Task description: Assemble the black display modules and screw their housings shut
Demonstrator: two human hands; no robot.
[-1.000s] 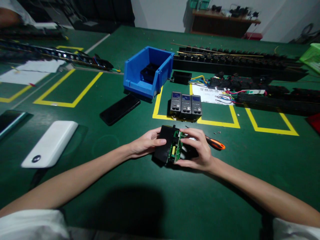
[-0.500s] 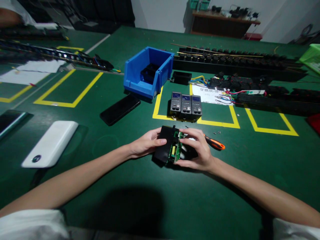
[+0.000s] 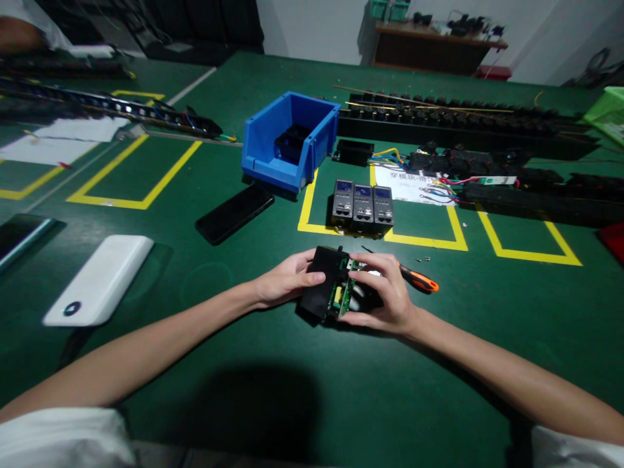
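Observation:
My left hand [image 3: 287,281] is closed round a black plastic housing [image 3: 322,276], thumb on its upper face. A green circuit board [image 3: 347,296] with a yellow component sticks partway out of the housing's right side. Fingers and thumb of my right hand [image 3: 387,292] grip that board by its two ends. How far the board sits inside is hidden. Just beyond my right hand lies a screwdriver [image 3: 422,279] with an orange and black handle, its shaft partly covered by the hand. Several small screws [image 3: 424,259] lie past it.
Three black modules with small screens [image 3: 363,205] stand beyond my hands. Behind them are a blue bin [image 3: 277,172] holding black parts, and wired black strips [image 3: 463,162]. A black phone [image 3: 234,213] and white power bank [image 3: 100,279] lie left. A person's arm [image 3: 22,36] shows far left.
Almost nothing differs. Both hands keep their hold on the housing and the circuit board, with only a very slight shift of the right fingers.

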